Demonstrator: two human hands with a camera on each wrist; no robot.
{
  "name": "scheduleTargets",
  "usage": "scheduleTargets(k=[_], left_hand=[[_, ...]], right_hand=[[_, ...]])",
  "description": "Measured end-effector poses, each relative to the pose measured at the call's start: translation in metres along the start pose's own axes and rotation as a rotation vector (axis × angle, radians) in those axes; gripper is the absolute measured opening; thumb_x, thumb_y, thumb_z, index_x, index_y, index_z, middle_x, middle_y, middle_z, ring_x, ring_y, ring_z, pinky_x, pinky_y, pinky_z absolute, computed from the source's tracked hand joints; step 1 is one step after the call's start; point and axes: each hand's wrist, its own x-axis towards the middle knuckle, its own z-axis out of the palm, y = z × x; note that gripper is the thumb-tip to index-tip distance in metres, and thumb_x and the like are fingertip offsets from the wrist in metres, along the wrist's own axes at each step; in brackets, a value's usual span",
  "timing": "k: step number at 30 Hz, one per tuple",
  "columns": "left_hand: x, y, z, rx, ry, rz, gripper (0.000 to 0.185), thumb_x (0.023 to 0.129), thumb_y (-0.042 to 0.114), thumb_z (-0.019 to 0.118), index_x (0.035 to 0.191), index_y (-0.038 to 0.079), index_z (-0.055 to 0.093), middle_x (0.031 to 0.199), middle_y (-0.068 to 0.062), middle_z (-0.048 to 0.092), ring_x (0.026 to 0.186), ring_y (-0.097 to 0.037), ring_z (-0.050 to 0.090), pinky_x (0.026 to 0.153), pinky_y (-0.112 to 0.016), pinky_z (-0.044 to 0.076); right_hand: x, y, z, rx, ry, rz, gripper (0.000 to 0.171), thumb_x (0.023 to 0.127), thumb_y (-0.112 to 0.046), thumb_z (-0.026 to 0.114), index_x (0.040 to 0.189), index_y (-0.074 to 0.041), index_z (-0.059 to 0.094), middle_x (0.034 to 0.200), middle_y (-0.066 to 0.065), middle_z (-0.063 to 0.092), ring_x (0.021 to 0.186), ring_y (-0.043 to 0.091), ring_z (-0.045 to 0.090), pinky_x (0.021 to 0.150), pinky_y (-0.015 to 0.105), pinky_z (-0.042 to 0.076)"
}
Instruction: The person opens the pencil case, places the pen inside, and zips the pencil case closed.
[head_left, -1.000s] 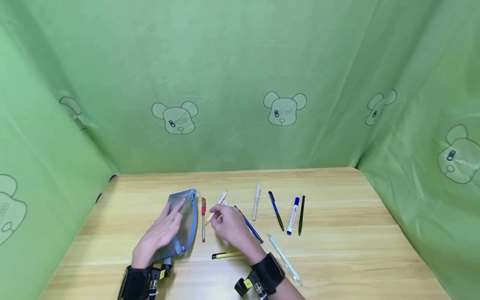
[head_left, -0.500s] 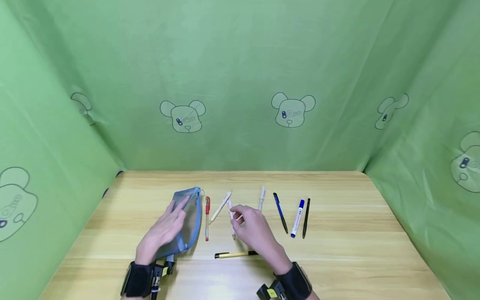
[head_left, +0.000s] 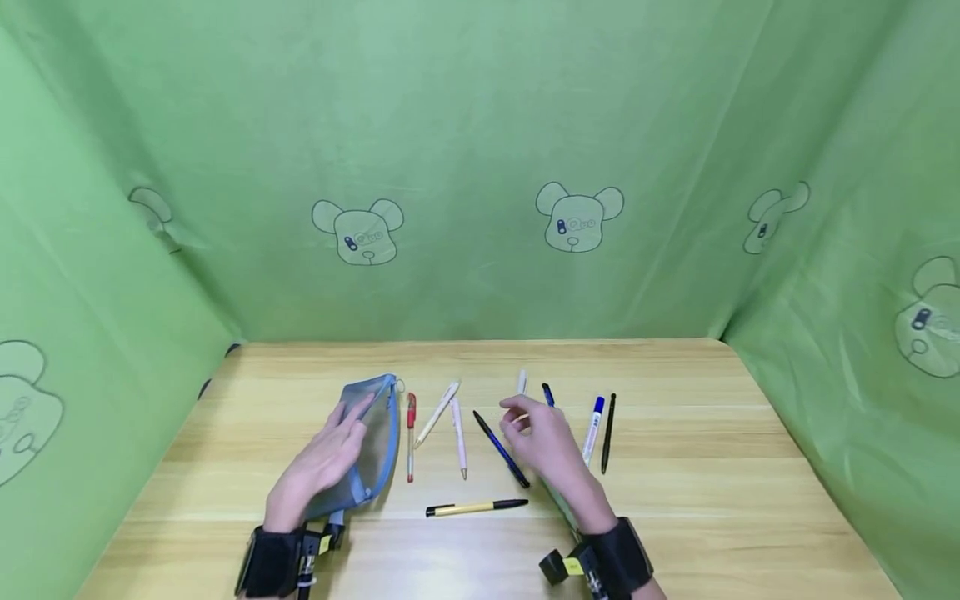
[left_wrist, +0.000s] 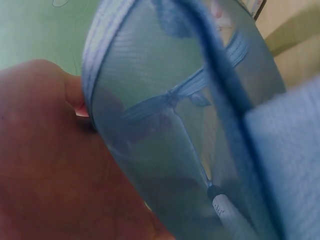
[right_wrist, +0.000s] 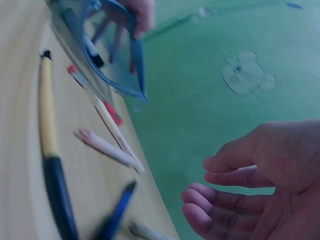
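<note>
My left hand (head_left: 322, 467) holds a blue mesh pouch (head_left: 369, 433) at the table's left, thumb against its rim (left_wrist: 80, 107) and fingers showing through the mesh. The pouch (right_wrist: 120, 60) gapes open, and a white pen with a dark tip (left_wrist: 224, 207) lies inside. My right hand (head_left: 525, 421) hovers over the row of pens with loosely bent fingers (right_wrist: 200, 200) and nothing in it. Just left of it lie a dark blue pen (head_left: 501, 448) and a pinkish pen (head_left: 458, 437). A white pen (head_left: 522, 382) and a blue pen (head_left: 548, 394) stick out past its fingers.
A red pen (head_left: 410, 437) and a cream pen (head_left: 437, 412) lie beside the pouch. A yellow-and-black pen (head_left: 476, 507) lies crosswise near me. Right of my hand are a blue-capped marker (head_left: 592, 429) and a black pen (head_left: 607, 433). Green cloth walls (head_left: 480, 167) enclose the wooden table (head_left: 712, 500).
My right hand let go of the pinkish pen, which now lies beside the cream one, and moved right across the row. The dark blue pen came into view. The left hand stayed on the pouch.
</note>
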Motion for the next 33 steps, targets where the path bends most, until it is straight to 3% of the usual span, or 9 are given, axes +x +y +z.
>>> scheduleTargets(k=[4, 11, 19, 27, 33], left_hand=[[0.0, 0.0, -0.001, -0.003, 0.002, 0.01, 0.058, 0.111, 0.031, 0.013, 0.166, 0.011, 0.012, 0.167, -0.029, 0.002, 0.152, -0.051, 0.003, 0.112, -0.078, 0.01], [0.0, -0.002, -0.001, -0.005, 0.011, 0.022, 0.058, 0.111, 0.032, 0.012, 0.165, 0.01, 0.013, 0.168, -0.028, 0.004, 0.152, -0.05, 0.003, 0.113, -0.076, 0.008], [0.001, -0.002, -0.001, -0.005, 0.02, 0.041, 0.058, 0.112, 0.031, 0.012, 0.165, 0.007, 0.015, 0.167, -0.031, 0.005, 0.151, -0.053, 0.007, 0.114, -0.075, 0.012], [0.001, -0.001, -0.002, -0.007, 0.027, 0.045, 0.058, 0.112, 0.031, 0.013, 0.165, 0.008, 0.017, 0.166, -0.033, 0.005, 0.149, -0.055, 0.012, 0.114, -0.075, 0.017], [0.001, -0.002, -0.002, -0.008, 0.027, 0.047, 0.059, 0.111, 0.031, 0.012, 0.165, 0.007, 0.016, 0.166, -0.033, 0.005, 0.15, -0.055, 0.011, 0.115, -0.074, 0.017]], right_hand=[[0.005, 0.014, -0.02, 0.031, 0.035, 0.095, 0.03, 0.093, -0.004, 0.07, 0.123, -0.003, 0.071, 0.098, 0.004, 0.072, 0.088, 0.019, 0.069, 0.074, 0.031, 0.061], [0.011, 0.042, -0.052, -0.006, 0.104, 0.17, 0.029, 0.096, -0.005, 0.064, 0.125, 0.0, 0.07, 0.104, 0.013, 0.074, 0.094, 0.029, 0.071, 0.08, 0.04, 0.062], [0.007, 0.067, -0.082, -0.041, 0.14, 0.261, 0.033, 0.097, -0.009, 0.061, 0.128, 0.001, 0.068, 0.106, 0.015, 0.072, 0.095, 0.03, 0.07, 0.076, 0.035, 0.058], [0.001, 0.086, -0.096, -0.12, 0.165, 0.36, 0.038, 0.097, -0.013, 0.06, 0.131, 0.003, 0.065, 0.109, 0.02, 0.072, 0.094, 0.034, 0.07, 0.07, 0.034, 0.055], [-0.001, 0.095, -0.095, -0.173, 0.094, 0.448, 0.044, 0.097, -0.015, 0.062, 0.136, 0.005, 0.06, 0.108, 0.02, 0.071, 0.085, 0.029, 0.065, 0.067, 0.036, 0.051]])
